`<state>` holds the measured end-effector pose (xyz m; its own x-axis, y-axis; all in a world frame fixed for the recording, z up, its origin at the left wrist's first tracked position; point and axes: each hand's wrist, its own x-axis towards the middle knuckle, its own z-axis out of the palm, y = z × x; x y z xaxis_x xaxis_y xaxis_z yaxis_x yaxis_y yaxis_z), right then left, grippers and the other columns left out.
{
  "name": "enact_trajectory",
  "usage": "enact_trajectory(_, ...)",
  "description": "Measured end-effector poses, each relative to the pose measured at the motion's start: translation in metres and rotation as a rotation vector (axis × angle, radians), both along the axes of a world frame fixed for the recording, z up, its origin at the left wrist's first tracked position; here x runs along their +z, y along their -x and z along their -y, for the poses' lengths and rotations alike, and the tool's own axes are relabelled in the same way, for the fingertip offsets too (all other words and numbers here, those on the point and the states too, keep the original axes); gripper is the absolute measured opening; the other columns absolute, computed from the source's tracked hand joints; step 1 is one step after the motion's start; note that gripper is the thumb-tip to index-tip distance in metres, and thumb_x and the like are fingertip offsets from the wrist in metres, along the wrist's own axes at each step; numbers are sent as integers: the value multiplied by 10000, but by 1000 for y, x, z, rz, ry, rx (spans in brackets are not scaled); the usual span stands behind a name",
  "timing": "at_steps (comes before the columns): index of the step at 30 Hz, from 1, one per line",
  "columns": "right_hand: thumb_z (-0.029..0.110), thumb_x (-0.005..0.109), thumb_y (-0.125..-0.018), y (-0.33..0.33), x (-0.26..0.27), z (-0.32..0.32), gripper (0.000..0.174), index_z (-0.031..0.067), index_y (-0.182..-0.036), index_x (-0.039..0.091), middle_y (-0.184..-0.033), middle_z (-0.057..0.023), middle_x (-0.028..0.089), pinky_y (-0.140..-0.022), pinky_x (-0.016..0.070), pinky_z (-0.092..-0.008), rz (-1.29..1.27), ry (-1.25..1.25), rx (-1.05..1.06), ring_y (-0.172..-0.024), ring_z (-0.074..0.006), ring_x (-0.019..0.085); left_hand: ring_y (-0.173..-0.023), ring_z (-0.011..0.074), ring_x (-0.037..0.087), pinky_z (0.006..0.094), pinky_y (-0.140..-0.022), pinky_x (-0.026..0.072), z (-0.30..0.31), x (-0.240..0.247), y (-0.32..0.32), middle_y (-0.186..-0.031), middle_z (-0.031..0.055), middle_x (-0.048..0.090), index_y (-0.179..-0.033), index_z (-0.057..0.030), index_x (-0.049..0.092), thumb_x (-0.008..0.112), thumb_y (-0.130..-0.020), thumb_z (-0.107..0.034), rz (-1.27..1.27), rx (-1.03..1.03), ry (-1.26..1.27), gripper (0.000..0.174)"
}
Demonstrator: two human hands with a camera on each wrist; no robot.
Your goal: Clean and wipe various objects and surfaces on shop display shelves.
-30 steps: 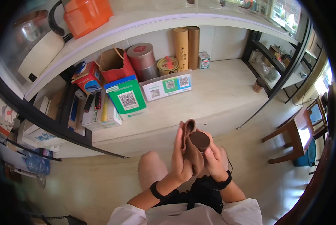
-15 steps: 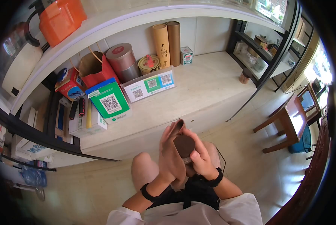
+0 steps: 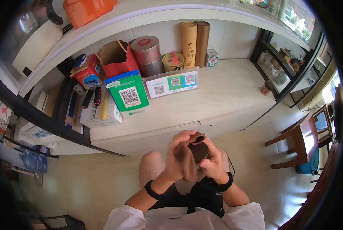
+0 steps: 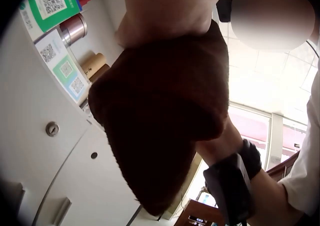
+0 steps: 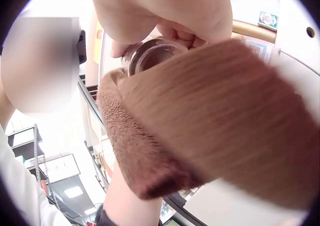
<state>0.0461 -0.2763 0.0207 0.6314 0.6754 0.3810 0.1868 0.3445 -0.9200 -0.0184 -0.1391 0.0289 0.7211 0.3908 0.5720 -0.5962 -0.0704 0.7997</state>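
Observation:
In the head view a small jar with a dark brown lid [image 3: 199, 151] is gripped by my right hand [image 3: 214, 165], thumb on its near side. My left hand [image 3: 173, 161] holds a brown cloth [image 3: 186, 163] against the jar's left side, and part of the cloth stands up behind the lid. The cloth [image 4: 160, 96] fills the middle of the left wrist view and hides the jar. In the right wrist view the jar's clear round base [image 5: 157, 55] shows beside the blurred cloth [image 5: 215, 111].
On the shelf [image 3: 232, 84] ahead stand a green QR sign [image 3: 129, 96], a white QR sign [image 3: 171, 85], tins, two tall tubes and a red bag [image 3: 119, 61]. Another small jar [image 3: 267, 88] is at the shelf's right end. A wooden stool [image 3: 299, 138] stands at right.
My left hand has turned with the cloth, its fingers now over the top near the lid. Both hands stay on the jar and cloth; the head view has shifted left and back.

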Motion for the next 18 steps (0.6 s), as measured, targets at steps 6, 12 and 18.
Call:
enact_trajectory(6, 241, 854, -776, -19, 34, -32, 666, -15, -1311, 551, -1200, -118, 609, -992, 437, -371, -79, -170, -132, -1178, -207, 543, -885, 227, 612, 349, -820, 506, -59, -23, -26, -1024, 129, 613, -1276, -43, 476, 531, -981, -98, -83, 370, 206, 305)
enact_trajectory(12, 250, 859, -771, -109, 34, -129, 676, -58, -1286, 547, -1188, -181, 657, -905, 523, -365, 230, 215, -176, -1104, -249, 637, -846, 351, 616, 412, -725, 482, -88, -44, -46, -922, 153, 644, -1122, -33, 612, 677, -807, -96, -285, 852, -785, 327)
enact_trajectory(18, 270, 876, -709, -131, 20, -171, 710, -56, -1261, 570, -1148, -218, 649, -871, 541, -373, 402, 351, -166, -1020, -303, 660, -775, 329, 629, 425, -678, 491, -86, -46, -47, -848, 120, 651, -1052, -50, 639, 698, -778, -110, -246, 839, -751, 287)
